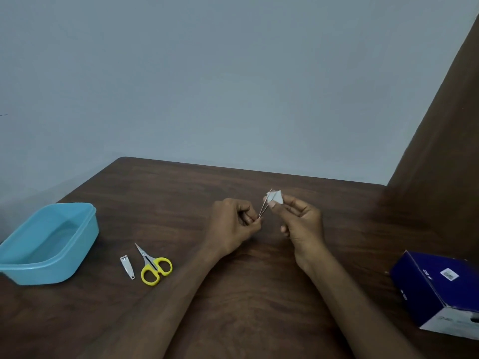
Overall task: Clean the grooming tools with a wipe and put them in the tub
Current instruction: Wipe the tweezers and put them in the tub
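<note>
Nearest, a dark blue box (438, 291) sits at the right edge of the wooden worktop (246, 294). Left of the forearms lie yellow-handled scissors (153, 265) and a nail clipper (127, 267), beside the blue tub (15, 268). Farther on, the left hand (233, 226) pinches thin metal tweezers (265, 204) at their base, while the right hand (300, 221) pinches a small white wipe (277, 196) around their tips.
</note>
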Motion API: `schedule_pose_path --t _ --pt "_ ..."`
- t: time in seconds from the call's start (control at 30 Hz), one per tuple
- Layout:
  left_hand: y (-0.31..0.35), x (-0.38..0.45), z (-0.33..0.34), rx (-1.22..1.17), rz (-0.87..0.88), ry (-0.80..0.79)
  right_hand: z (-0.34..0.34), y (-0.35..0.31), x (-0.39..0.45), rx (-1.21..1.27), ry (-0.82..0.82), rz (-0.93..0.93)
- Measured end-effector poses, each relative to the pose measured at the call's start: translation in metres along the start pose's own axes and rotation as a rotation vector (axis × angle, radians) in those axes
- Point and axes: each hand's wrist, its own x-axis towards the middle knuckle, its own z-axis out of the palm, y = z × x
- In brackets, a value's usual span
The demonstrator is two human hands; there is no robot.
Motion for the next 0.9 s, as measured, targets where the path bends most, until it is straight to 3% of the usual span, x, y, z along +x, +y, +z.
schedule_pose_path --t 0.27,0.6,0.73,0.9 --pt "0.001 0.000 -0.001 -0.022 0.014 0.032 0.005 0.003 -0.007 -0.155 -0.089 -0.032" --pt "0.002 0.001 0.001 0.067 -0.029 -0.004 0.000 -0.004 0.003 0.129 0.123 -0.067" --pt "0.007 -0.001 -0.002 0.047 -0.024 -0.023 0.007 0.003 -0.008 -0.093 -0.043 -0.085" --pt "0.006 -0.001 0.000 0.022 0.057 0.022 0.009 0.010 -0.003 -0.180 -0.018 0.008"
